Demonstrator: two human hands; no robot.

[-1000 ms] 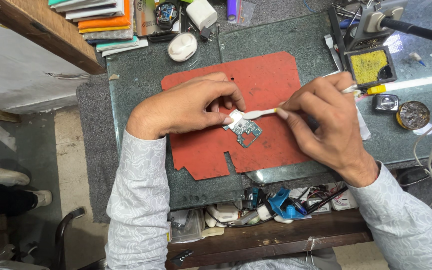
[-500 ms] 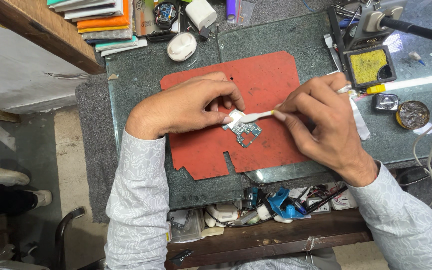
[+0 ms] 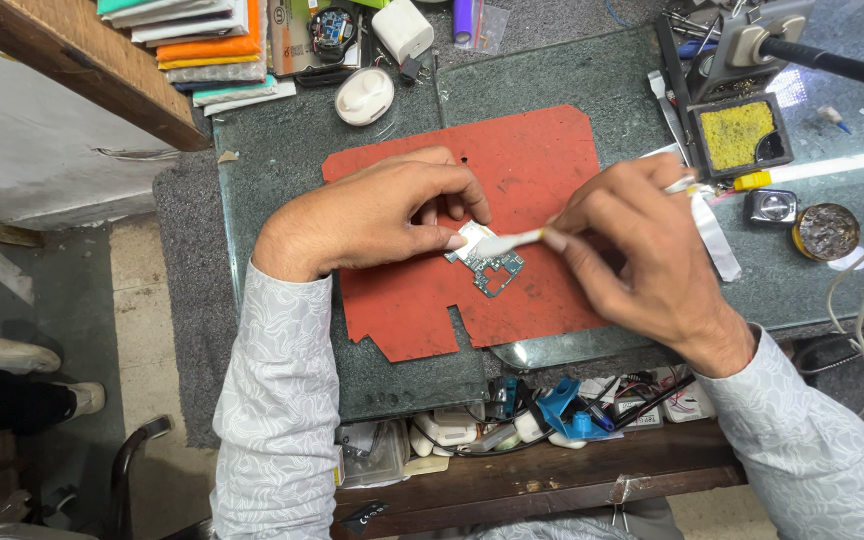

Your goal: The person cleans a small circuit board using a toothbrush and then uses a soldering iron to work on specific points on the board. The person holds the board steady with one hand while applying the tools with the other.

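Note:
A small circuit board (image 3: 489, 262) lies on a red mat (image 3: 542, 170) in the middle of the glass-topped bench. My left hand (image 3: 377, 215) presses the board's upper left corner down with thumb and fingers. My right hand (image 3: 642, 250) grips a thin white brush-like tool (image 3: 507, 243), its pale tip resting on the top of the board. The tool's far end sticks out past my right hand at the upper right.
A soldering stand with a yellow sponge (image 3: 737, 135) sits at the back right, next to a round tin (image 3: 825, 230). A white oval case (image 3: 364, 96) and stacked books (image 3: 202, 45) are at the back left. A shelf of small parts (image 3: 512, 420) runs below the bench edge.
My right hand has shifted slightly, and the tool's tip has slid a little across the board. My left hand stays on the board.

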